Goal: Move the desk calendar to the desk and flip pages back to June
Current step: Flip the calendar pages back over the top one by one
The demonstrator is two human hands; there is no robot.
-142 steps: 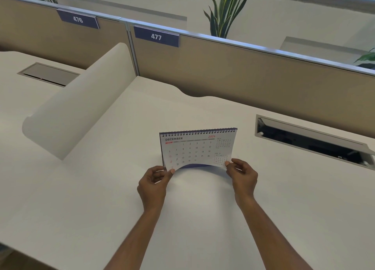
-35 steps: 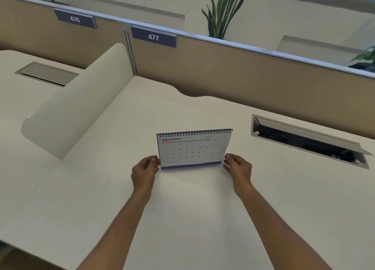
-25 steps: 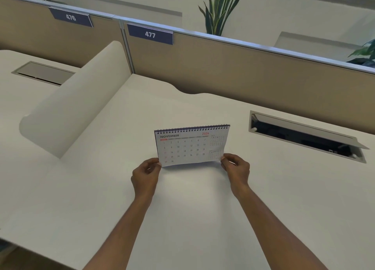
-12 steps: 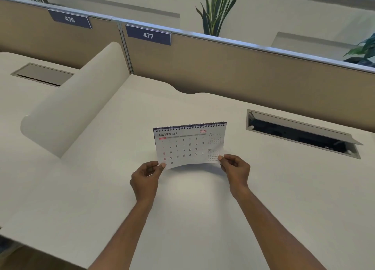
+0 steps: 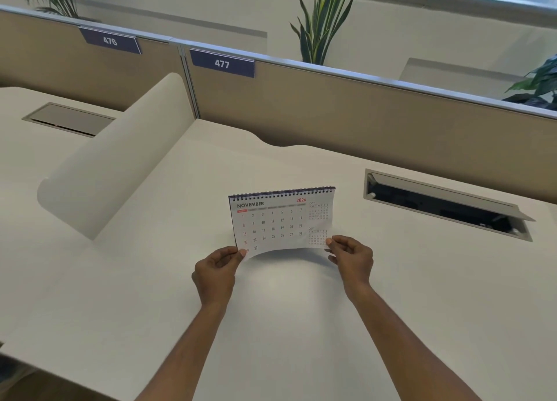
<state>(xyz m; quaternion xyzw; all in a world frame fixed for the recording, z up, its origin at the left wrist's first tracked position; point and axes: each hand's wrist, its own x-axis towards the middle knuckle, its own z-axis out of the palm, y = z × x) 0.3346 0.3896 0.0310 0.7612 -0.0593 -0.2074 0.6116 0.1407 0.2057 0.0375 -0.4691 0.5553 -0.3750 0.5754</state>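
A spiral-bound desk calendar stands on the white desk in the middle of the view. Its front page reads NOVEMBER 2026. The bottom edge of that page is lifted off the stand and bows upward. My left hand pinches the page's lower left corner. My right hand pinches its lower right corner. The calendar's base is hidden behind the raised page.
A curved white divider stands on the desk to the left. An open cable tray sits in the desk at right, and a closed one at far left. Tan partitions labelled 476 and 477 run along the back, with plants behind.
December has been turned over, so November now faces me. In the last second both hands took the November page's bottom corners and lifted it away from the stand.
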